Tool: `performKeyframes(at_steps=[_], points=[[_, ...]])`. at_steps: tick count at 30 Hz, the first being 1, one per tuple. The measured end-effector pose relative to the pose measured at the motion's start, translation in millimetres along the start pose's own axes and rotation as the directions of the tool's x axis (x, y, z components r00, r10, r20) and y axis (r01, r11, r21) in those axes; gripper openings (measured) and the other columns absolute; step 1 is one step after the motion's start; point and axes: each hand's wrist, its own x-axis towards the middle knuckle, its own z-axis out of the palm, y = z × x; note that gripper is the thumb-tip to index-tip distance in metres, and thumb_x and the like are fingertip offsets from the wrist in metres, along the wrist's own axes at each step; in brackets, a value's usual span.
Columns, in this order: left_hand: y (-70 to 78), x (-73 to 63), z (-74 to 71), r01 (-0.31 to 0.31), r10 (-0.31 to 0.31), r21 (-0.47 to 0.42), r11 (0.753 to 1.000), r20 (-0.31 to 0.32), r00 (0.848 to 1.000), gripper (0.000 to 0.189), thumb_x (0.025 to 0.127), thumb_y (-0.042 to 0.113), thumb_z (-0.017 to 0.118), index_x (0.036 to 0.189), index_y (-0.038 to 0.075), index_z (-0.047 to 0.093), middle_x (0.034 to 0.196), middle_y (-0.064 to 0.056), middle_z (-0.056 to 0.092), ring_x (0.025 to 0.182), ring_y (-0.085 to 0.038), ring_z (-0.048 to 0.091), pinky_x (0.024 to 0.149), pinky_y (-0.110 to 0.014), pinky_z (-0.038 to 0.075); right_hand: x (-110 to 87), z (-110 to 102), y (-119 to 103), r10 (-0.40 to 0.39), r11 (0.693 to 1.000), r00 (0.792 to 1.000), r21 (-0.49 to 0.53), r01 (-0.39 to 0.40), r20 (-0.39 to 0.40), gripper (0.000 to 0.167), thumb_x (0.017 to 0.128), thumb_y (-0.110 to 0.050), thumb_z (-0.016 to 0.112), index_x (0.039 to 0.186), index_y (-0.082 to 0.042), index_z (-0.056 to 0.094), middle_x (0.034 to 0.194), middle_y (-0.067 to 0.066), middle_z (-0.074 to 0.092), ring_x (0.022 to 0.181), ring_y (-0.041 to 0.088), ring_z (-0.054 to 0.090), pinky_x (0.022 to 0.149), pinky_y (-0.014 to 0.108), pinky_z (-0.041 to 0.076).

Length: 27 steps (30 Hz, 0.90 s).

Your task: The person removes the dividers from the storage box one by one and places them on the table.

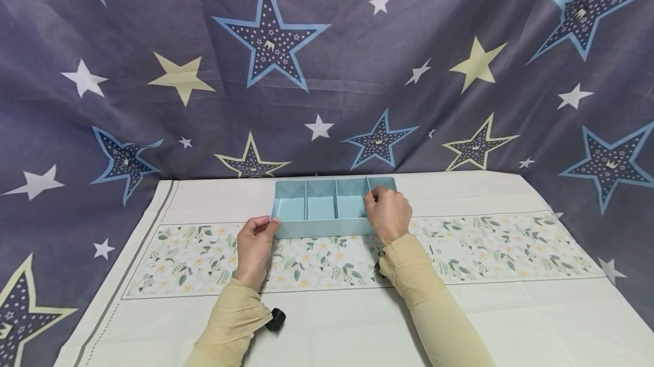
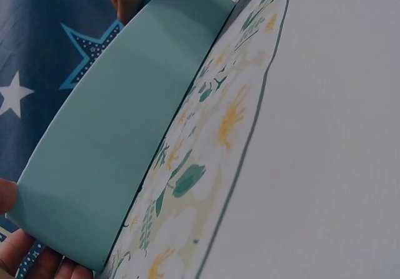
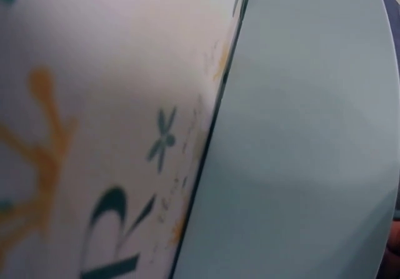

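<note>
A light blue storage box (image 1: 321, 229) with upright dividers (image 1: 336, 199) stands on the tablecloth, its long front wall toward me. My left hand (image 1: 254, 247) grips the box's front left corner, thumb at the front edge and fingers against the end wall; the left wrist view shows these fingers (image 2: 47, 263) close up. Over the right end, my right hand (image 1: 389, 213) has curled fingers that pinch the rightmost divider (image 1: 368, 184); its fingertips are mostly hidden. The right wrist view shows mainly the box's front wall (image 3: 300, 122).
Under the box lies a white tablecloth (image 1: 327, 321) with a floral band (image 1: 327, 265). A dark curtain with stars (image 1: 327, 60) hangs right behind the table. Near the left sleeve (image 1: 232, 316) is a small black object (image 1: 276, 319).
</note>
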Motion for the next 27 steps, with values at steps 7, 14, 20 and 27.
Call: performKeyframes(at_steps=[7,14,20,27], points=[[0.3,-0.7,-0.3,-0.01,0.01,0.009,1.0,0.003,1.0,0.035,0.099,0.021,0.064,0.125,-0.002,0.059,0.124,-0.018,0.057,0.114,-0.028,0.054,0.101,-0.039,0.046,0.5,-1.2,-0.8,-0.014,1.0,1.0,-0.013,0.013,-0.017,0.019,0.091,-0.016,0.068,0.076,-0.009,0.076,0.069,0.013,0.073,0.06,0.04,0.067,0.055,0.056,0.052],[-0.2,0.0,0.0,-0.007,0.007,0.007,1.0,0.005,1.0,0.035,0.099,0.02,0.063,0.125,-0.002,0.059,0.124,-0.018,0.057,0.114,-0.028,0.054,0.101,-0.039,0.046,1.7,-2.0,-1.7,-0.03,1.0,0.999,-0.005,0.029,-0.044,0.017,0.091,-0.014,0.069,0.077,-0.008,0.077,0.067,0.013,0.072,0.057,0.039,0.066,0.052,0.055,0.051],[-2.5,1.5,-0.3,-0.008,0.008,0.004,1.0,0.011,1.0,0.035,0.098,0.021,0.063,0.126,-0.001,0.058,0.124,-0.018,0.057,0.115,-0.027,0.054,0.101,-0.039,0.045,3.1,-1.8,-1.2,-0.039,0.999,0.998,-0.002,0.039,-0.056,0.016,0.091,-0.013,0.07,0.078,-0.007,0.077,0.068,0.014,0.072,0.058,0.041,0.066,0.052,0.055,0.051],[-2.7,1.0,0.0,-0.018,0.018,0.005,1.0,0.003,1.0,0.034,0.099,0.021,0.064,0.124,-0.001,0.06,0.123,-0.018,0.058,0.113,-0.026,0.055,0.096,-0.034,0.046,6.5,-4.5,0.0,-0.04,0.999,0.997,0.009,0.041,-0.068,0.016,0.091,-0.014,0.069,0.081,-0.007,0.079,0.07,0.014,0.074,0.06,0.041,0.067,0.054,0.055,0.052]])
